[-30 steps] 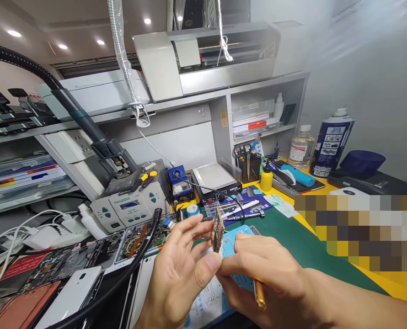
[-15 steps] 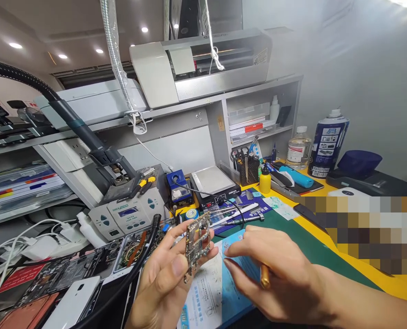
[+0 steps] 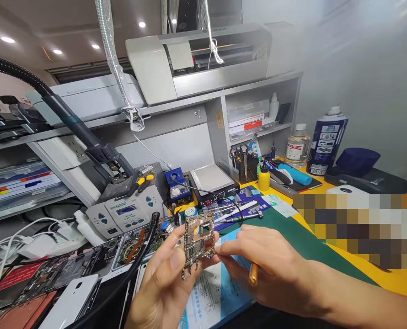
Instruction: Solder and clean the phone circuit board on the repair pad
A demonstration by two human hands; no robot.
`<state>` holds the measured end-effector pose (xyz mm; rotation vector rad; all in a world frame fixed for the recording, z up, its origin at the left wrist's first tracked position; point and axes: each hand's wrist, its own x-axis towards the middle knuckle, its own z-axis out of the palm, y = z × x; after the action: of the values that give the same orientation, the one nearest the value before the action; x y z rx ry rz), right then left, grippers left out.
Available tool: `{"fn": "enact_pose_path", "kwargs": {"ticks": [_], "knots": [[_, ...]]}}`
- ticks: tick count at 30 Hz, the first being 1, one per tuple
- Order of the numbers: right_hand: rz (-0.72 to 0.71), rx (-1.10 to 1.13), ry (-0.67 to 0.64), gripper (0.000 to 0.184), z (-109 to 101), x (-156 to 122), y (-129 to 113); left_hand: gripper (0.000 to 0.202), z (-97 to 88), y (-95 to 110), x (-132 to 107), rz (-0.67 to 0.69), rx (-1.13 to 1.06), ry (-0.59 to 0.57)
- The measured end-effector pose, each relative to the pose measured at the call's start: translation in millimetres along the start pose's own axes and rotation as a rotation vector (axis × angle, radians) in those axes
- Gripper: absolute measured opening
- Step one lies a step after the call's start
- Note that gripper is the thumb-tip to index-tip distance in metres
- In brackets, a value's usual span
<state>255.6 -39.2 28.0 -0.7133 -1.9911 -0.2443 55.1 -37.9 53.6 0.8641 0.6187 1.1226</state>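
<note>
Between the thumb and fingers of my left hand point(image 3: 164, 278), a small phone circuit board point(image 3: 194, 250) is held up. Its component side, with openings through it, faces me. My right hand point(image 3: 272, 267) is closed around a slim tool whose round, brass-coloured end point(image 3: 253, 275) sticks out below the palm; the tool's other end is hidden. The right index fingertip is at the board's right edge, though I cannot tell whether it touches. Below both hands lies a blue and white printed booklet point(image 3: 229, 288).
A green mat point(image 3: 302, 242) covers the yellow bench. Behind stand a hot-air station point(image 3: 135, 212), a heating plate point(image 3: 210, 178) and a yellow bottle point(image 3: 264, 179). A black hose point(image 3: 148, 242) runs past my left hand, near phone parts and a white phone cover point(image 3: 71, 301).
My left hand has turned the circuit board so its face shows more fully. My right hand has moved left, bringing its fingertips to the board's edge. The view has shifted slightly.
</note>
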Motion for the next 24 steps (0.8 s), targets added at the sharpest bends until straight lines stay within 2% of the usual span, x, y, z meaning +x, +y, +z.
{"fn": "enact_pose_path", "kwargs": {"ticks": [8,24], "knots": [[-0.001,0.035,-0.039,0.017,-1.3,0.2,1.6,0.041,-0.3,-2.7,2.5,0.029,0.016,-0.058],[-0.033,-0.023,0.008,0.016,4.0,-1.7,1.5,0.046,0.1,-0.9,1.5,0.011,0.028,-0.048]]}}
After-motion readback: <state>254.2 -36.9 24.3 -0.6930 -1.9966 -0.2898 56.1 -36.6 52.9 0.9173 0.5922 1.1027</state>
